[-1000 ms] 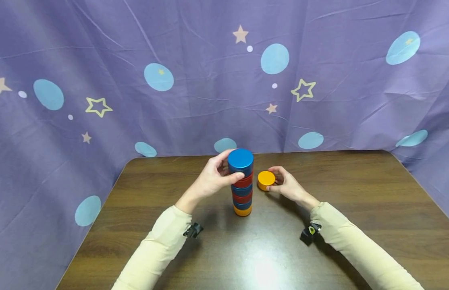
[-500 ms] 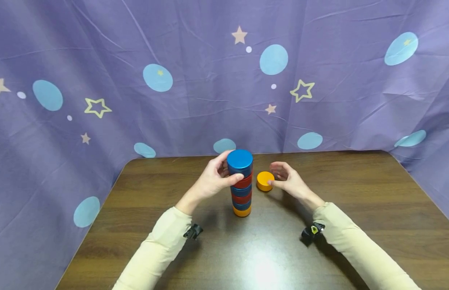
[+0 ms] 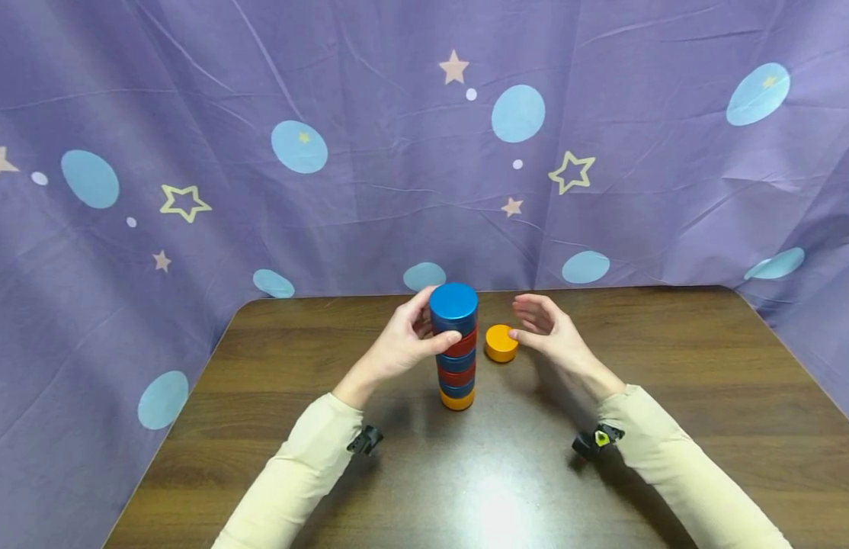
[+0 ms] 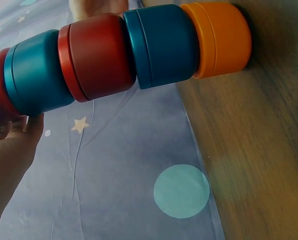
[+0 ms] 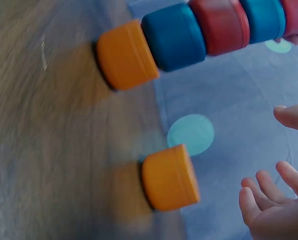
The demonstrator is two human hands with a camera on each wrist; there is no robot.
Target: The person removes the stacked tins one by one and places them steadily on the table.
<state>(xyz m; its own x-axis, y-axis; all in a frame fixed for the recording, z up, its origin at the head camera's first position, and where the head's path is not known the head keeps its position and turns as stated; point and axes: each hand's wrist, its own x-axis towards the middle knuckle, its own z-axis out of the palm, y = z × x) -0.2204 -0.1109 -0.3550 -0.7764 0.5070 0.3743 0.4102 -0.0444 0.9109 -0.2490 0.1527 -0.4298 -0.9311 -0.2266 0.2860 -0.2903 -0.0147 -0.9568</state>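
A tall upright stack of round lidded tins stands on the table, an orange one at the bottom and blue and red ones alternating above. My left hand grips the upper part of the stack from the left, thumb in front and fingers behind. In the left wrist view the bottom orange tin rests on the wood. Right of the stack sits a single orange tin. My right hand hovers beside it with fingers spread; in the right wrist view a gap shows between that hand and the lone tin.
The brown wooden table ends at the back against a purple curtain with stars and blue ovals. Small black cameras are strapped at the left wrist and the right wrist.
My right hand has released the lone orange tin and drawn up and to the right, its fingers opening. The left hand and the stack stay in place.
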